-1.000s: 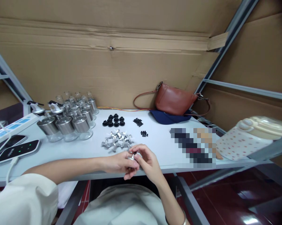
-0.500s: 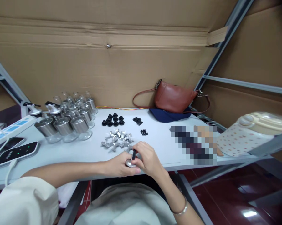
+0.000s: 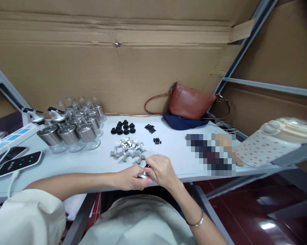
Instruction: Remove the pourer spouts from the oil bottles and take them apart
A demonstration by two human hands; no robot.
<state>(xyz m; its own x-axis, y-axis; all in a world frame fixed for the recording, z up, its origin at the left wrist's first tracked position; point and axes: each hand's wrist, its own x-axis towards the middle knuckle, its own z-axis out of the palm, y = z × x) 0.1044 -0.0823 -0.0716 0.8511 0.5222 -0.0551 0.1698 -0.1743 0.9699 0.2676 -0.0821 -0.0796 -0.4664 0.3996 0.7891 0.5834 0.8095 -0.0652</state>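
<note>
Close to the table's front edge, my left hand (image 3: 131, 177) is closed around a silver metal pourer top (image 3: 143, 175), its round flange showing. My right hand (image 3: 161, 170) meets it, fingers pinched on a small black lever (image 3: 147, 165) at the pourer, mostly covered by the fingers. Just beyond my hands lies a pile of silver pourer tops (image 3: 126, 149). Behind that sit several black stoppers (image 3: 119, 131), with small black levers (image 3: 150, 128) and tiny black caps (image 3: 157, 141) to their right.
Several glass-and-steel bottles (image 3: 67, 133) stand at left, two topped with pourers. A power strip (image 3: 14, 139) and a black-faced device (image 3: 19, 164) lie nearer. A brown bag (image 3: 187, 102) rests on a navy cap (image 3: 180, 123); a dotted container (image 3: 260, 148) is at right.
The black lever, upright and plainly visible before, is now mostly hidden under my right fingers. Both hands remain together at the pourer top; the view has shifted slightly.
</note>
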